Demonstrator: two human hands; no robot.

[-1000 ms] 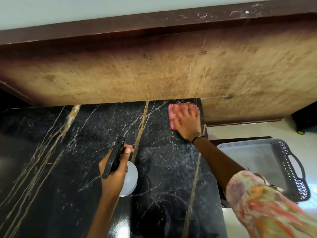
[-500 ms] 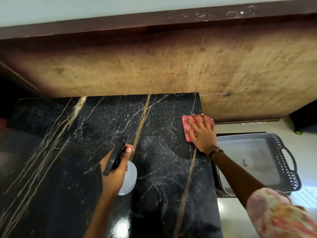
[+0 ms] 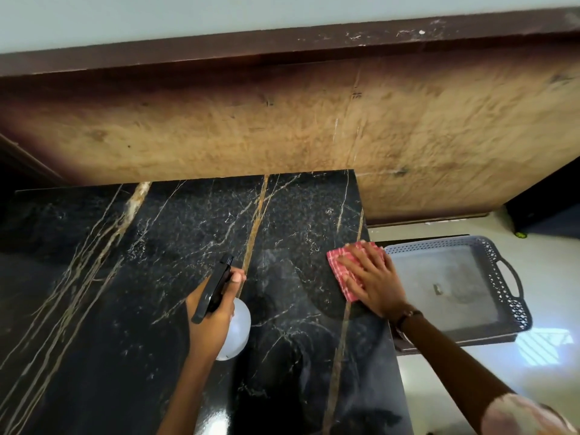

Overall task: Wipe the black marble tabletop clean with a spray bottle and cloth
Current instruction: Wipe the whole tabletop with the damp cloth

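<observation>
With our right hand (image 3: 373,279) pressing flat on the pink checked cloth (image 3: 340,271) at the counter (image 3: 131,309) edge and our left hand (image 3: 213,312) gripping the spray bottle (image 3: 233,328) beside it, we should probably overlap strokes with steady pressure.

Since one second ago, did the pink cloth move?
Yes. The pink cloth slid from the tabletop's far right corner toward the person, along its right edge.

Two bare forearms reach into view from below. The right wrist wears a dark, narrow-banded wristwatch (image 3: 408,316). A loose floral fabric sleeve (image 3: 521,416) in pink, orange and cream covers the right upper arm.
</observation>
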